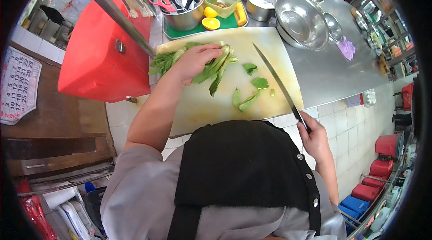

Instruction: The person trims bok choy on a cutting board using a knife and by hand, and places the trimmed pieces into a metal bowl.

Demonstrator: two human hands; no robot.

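While the steel worktop (335, 76) extends across the upper right of the frame, a red box (99, 55) stands at the upper left, beside the cutting board (202, 109). The board occupies the centre, in front of my body.

The leafy greens (213, 71) lie in a bunch across the board's left and upper-middle area, cut ends toward the right. My left hand (195, 64) is partly closed over the bunch, back of the hand upward, fingers curled onto the stalks.

The knife (279, 80) extends diagonally at the board's right side, tip toward the upper centre, blade apart from the bunch. My right hand (315, 136) is closed around its black handle, near the board's lower right corner. Contact between blade and board cannot be determined.

Beyond the board's far edge, a green tray (229, 22) carries a metal pot (186, 20) of utensils. A large metal bowl (299, 19) is positioned at the upper right. A purple cloth (346, 49) lies to the right of that bowl.

Between the bunch and the blade are several loose leaves (259, 83). One small green piece (272, 92) lies just beside them, nearest the blade.
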